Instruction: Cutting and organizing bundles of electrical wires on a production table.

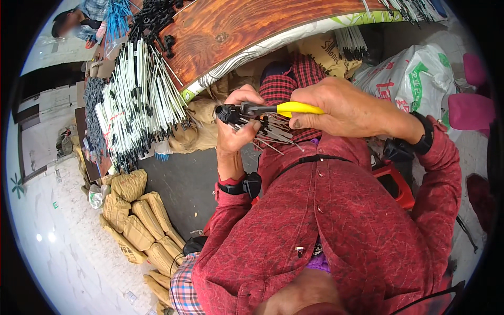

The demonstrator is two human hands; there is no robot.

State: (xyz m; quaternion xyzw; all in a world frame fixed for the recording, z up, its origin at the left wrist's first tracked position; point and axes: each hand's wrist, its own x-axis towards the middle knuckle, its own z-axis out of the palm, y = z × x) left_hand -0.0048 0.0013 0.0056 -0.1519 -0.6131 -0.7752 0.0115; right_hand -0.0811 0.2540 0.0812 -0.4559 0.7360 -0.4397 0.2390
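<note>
In front of my lap, my left hand (236, 135) is closed around a black plastic fitting (227, 112) with a round, ringed end. My right hand (344, 106) grips yellow-handled pliers (300, 108). The dark metal jaws of the pliers meet the fitting between the thumb and fingers of my left hand; whether they are closed on it I cannot tell. Several thin pale rods or cable ties (275, 132) with dark ends lie just below, over the red checked cloth (275, 89) on my lap. Part of the fitting is hidden by my fingers.
A wooden table (226, 37) curves across the top. Bundles of white rods with black ends (139, 94) lie at its left, with blue ones (118, 21) beyond. Brown paper packages (144, 220) stack at lower left. A white sack (420, 73) stands right; a person (92, 23) is at upper left.
</note>
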